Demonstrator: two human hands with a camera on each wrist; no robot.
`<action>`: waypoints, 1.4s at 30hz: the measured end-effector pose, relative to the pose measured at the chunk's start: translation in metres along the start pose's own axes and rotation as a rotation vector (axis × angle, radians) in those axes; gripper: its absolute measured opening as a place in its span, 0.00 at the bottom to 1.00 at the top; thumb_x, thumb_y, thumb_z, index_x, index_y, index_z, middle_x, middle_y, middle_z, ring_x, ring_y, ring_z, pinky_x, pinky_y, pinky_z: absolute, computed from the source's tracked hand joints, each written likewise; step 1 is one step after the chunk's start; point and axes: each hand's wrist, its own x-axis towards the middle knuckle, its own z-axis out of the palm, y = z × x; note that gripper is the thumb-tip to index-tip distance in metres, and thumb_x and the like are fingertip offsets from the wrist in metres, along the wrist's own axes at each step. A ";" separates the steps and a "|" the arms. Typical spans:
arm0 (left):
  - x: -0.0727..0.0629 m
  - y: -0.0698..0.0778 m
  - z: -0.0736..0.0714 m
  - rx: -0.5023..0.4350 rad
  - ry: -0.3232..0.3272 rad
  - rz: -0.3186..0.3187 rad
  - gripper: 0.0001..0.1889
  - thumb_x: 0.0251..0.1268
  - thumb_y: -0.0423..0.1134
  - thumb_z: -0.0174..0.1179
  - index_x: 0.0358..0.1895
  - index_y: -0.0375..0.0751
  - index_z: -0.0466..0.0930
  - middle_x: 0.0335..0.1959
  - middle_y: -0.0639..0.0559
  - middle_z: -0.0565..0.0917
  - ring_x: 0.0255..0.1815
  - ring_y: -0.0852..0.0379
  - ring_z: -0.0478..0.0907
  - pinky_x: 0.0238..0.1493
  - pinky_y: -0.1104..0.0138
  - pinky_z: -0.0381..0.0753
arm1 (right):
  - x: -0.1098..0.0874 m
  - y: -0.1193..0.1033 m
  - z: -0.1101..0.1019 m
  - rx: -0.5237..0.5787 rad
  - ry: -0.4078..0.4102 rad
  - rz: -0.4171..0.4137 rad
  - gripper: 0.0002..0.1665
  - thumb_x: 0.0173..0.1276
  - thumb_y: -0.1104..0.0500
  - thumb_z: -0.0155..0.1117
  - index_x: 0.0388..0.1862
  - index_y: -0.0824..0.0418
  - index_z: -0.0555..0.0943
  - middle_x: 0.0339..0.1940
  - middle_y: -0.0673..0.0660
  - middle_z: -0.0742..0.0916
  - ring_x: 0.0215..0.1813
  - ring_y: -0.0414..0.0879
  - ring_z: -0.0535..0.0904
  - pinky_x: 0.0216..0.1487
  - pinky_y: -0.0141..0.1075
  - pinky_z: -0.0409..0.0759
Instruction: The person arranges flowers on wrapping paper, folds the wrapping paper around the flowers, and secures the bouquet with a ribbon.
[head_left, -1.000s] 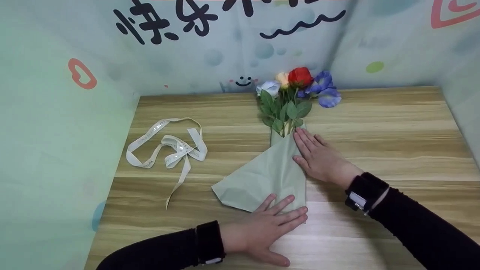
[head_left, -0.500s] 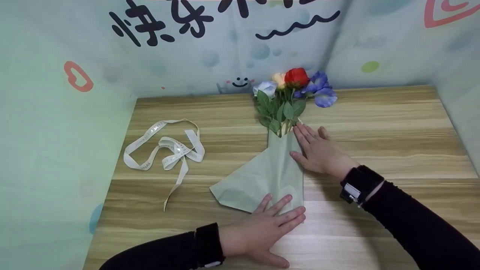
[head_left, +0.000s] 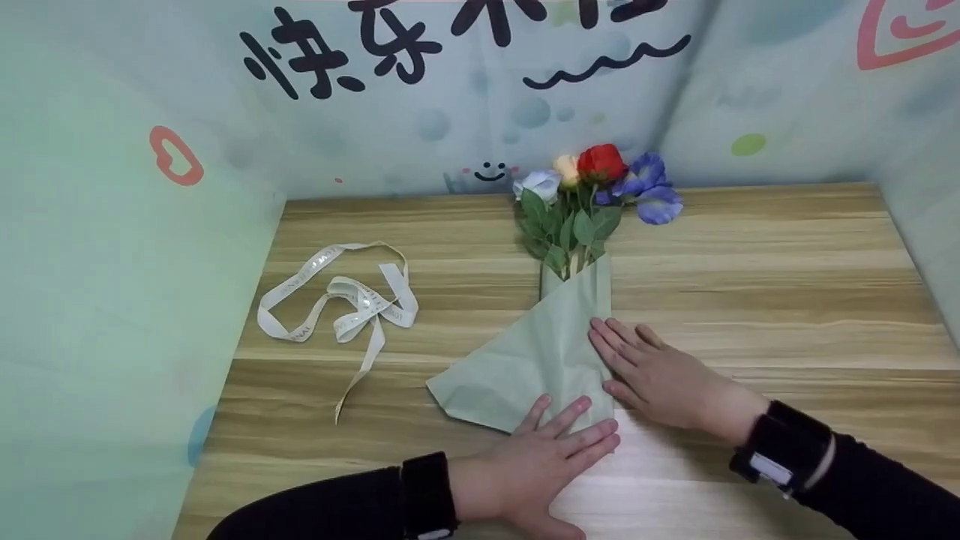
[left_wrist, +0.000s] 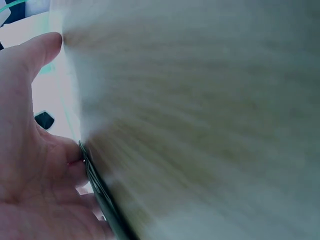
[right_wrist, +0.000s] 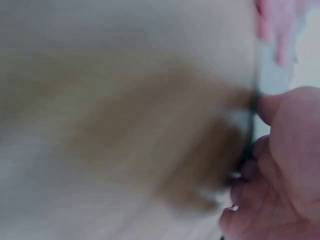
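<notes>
Pale green wrapping paper (head_left: 517,360) lies folded around the stems of a bunch of flowers on the table. Red, peach, pale blue and purple blooms (head_left: 600,163) and green leaves (head_left: 555,225) stick out at its far end. My left hand (head_left: 529,469) rests spread on the paper's near edge, fingers straight; the left wrist view shows the paper's edge (left_wrist: 107,200) under those fingers. With nearly straight fingers, my right hand (head_left: 660,375) touches the paper's right side about halfway along. The right wrist view of that hand (right_wrist: 285,165) is blurred.
A white printed ribbon (head_left: 364,300) lies loosely looped on the table (head_left: 787,300) to the left of the paper. A printed fabric backdrop (head_left: 420,127) stands along the table's far edge, close behind the blooms, and continues on both sides.
My right hand has slid down the paper's right edge toward me, away from the leaves, uncovering the paper's upper fold. My left hand has stayed on the near edge.
</notes>
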 end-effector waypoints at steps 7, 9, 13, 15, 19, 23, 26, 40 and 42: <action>0.001 0.002 0.003 0.028 -0.002 0.002 0.60 0.71 0.84 0.46 0.92 0.54 0.31 0.91 0.60 0.26 0.91 0.45 0.22 0.86 0.35 0.44 | -0.027 -0.011 0.012 -0.057 -0.016 -0.141 0.37 0.93 0.49 0.45 0.88 0.68 0.58 0.90 0.65 0.60 0.88 0.60 0.58 0.82 0.64 0.62; 0.001 0.001 0.003 0.023 -0.006 0.002 0.60 0.70 0.84 0.45 0.92 0.54 0.31 0.91 0.60 0.26 0.91 0.46 0.22 0.86 0.36 0.42 | -0.027 -0.006 0.010 -0.057 -0.015 -0.119 0.38 0.93 0.45 0.44 0.89 0.66 0.58 0.90 0.62 0.61 0.88 0.57 0.59 0.83 0.65 0.60; -0.001 0.001 0.002 0.033 0.012 0.014 0.61 0.71 0.84 0.47 0.92 0.50 0.32 0.92 0.56 0.31 0.91 0.48 0.23 0.89 0.44 0.39 | -0.012 0.009 0.004 -0.078 -0.011 -0.011 0.43 0.91 0.37 0.44 0.91 0.62 0.56 0.90 0.58 0.61 0.89 0.55 0.59 0.86 0.64 0.54; -0.002 0.001 0.001 0.057 0.029 0.023 0.61 0.71 0.83 0.47 0.91 0.47 0.34 0.93 0.52 0.34 0.92 0.50 0.26 0.89 0.50 0.39 | 0.000 0.016 0.000 -0.084 0.002 0.036 0.45 0.90 0.35 0.45 0.91 0.62 0.55 0.90 0.59 0.61 0.89 0.55 0.58 0.87 0.62 0.51; -0.002 0.002 -0.001 0.079 0.039 0.051 0.62 0.72 0.82 0.48 0.91 0.41 0.38 0.93 0.46 0.40 0.92 0.50 0.31 0.89 0.57 0.41 | 0.022 0.032 -0.006 -0.068 0.010 0.108 0.48 0.89 0.33 0.45 0.91 0.63 0.53 0.90 0.62 0.60 0.89 0.57 0.56 0.88 0.62 0.44; 0.000 0.001 -0.004 0.069 0.034 0.076 0.62 0.73 0.81 0.49 0.91 0.39 0.39 0.92 0.44 0.41 0.92 0.49 0.33 0.89 0.57 0.42 | 0.040 0.045 -0.011 -0.045 0.019 0.178 0.49 0.90 0.33 0.43 0.90 0.66 0.51 0.90 0.64 0.57 0.89 0.61 0.54 0.88 0.63 0.37; 0.001 0.001 -0.004 0.062 0.037 0.092 0.61 0.73 0.81 0.49 0.91 0.39 0.39 0.92 0.43 0.41 0.92 0.48 0.34 0.89 0.57 0.43 | 0.047 0.051 -0.013 -0.060 0.022 0.223 0.49 0.90 0.34 0.42 0.90 0.67 0.50 0.90 0.65 0.57 0.90 0.62 0.53 0.87 0.64 0.36; 0.002 -0.004 0.002 -0.017 0.043 0.119 0.62 0.73 0.78 0.53 0.91 0.38 0.37 0.92 0.44 0.39 0.92 0.48 0.32 0.89 0.56 0.42 | 0.010 -0.009 0.009 -0.076 0.041 0.197 0.44 0.91 0.44 0.46 0.88 0.75 0.52 0.90 0.71 0.57 0.89 0.66 0.52 0.87 0.64 0.51; 0.002 -0.006 0.003 -0.013 0.046 0.126 0.62 0.74 0.78 0.54 0.90 0.38 0.36 0.92 0.43 0.39 0.92 0.48 0.32 0.89 0.56 0.42 | -0.001 -0.019 0.013 -0.052 0.042 0.148 0.43 0.91 0.45 0.47 0.87 0.74 0.54 0.90 0.71 0.58 0.89 0.66 0.54 0.86 0.64 0.53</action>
